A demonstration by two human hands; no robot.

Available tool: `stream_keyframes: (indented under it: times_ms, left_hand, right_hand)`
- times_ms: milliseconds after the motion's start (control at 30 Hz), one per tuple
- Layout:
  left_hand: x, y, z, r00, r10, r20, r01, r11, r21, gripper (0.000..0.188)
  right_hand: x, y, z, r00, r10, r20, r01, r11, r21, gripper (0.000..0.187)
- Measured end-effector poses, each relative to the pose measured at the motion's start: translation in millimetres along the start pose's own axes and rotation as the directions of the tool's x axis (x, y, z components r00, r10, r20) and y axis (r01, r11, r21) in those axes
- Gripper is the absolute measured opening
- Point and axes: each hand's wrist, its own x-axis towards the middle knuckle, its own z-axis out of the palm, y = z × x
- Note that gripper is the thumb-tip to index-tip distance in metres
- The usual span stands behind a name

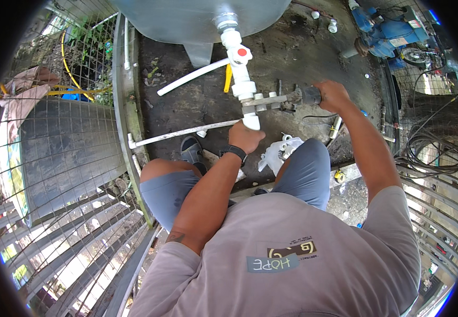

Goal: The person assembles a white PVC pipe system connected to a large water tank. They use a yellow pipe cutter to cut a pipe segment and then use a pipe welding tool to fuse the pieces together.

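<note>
My right hand [333,96] is closed round the dark handle end of a pipe fusion welding iron [271,100]. Its flat metal plate reaches leftward and carries small round heating dies. A white plastic elbow fitting [251,123] sits at the near side of the plate's tip, and my left hand [246,136] is wrapped round it. On the far side, the white pipe assembly [244,87] meets the same tip. Along that assembly is a white valve [240,54] with a red disc and a yellow lever [228,79]. My left palm and several fingertips are hidden.
A large grey tank [197,21] joins the assembly's top. One white pipe [192,77] sticks out leftward; a longer pipe [186,133] runs low at left. A plastic bag of fittings [282,150] lies between my legs. A blue pump [393,34] and coiled cable [432,148] are at right.
</note>
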Motion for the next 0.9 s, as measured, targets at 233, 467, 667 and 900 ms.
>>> stream_keyframes:
  times_ms: [233,467,667,900]
  left_hand:
    - [-3.1,10.6,-6.4,1.0,0.011,0.015,-0.011,0.999,0.038,0.039]
    - [-3.2,6.3,-1.0,0.999,0.036,-0.017,-0.036,0.999,-0.002,0.039]
    - [2.9,2.2,-0.4,1.0,0.006,0.02,-0.008,0.998,0.062,0.042]
    - [-1.4,9.1,-2.8,1.0,0.029,0.0,-0.029,0.999,-0.024,0.04]
  right_hand:
    - [1.6,-4.8,-6.8,0.997,0.044,0.056,-0.045,0.999,0.022,0.037]
    - [4.6,2.5,-2.2,0.994,0.058,0.097,-0.059,0.998,0.01,0.041]
    - [5.9,8.5,4.3,0.998,0.015,0.066,-0.015,1.0,0.013,0.039]
    - [4.4,1.7,-4.8,0.996,0.013,0.087,-0.015,1.0,0.019,0.038]
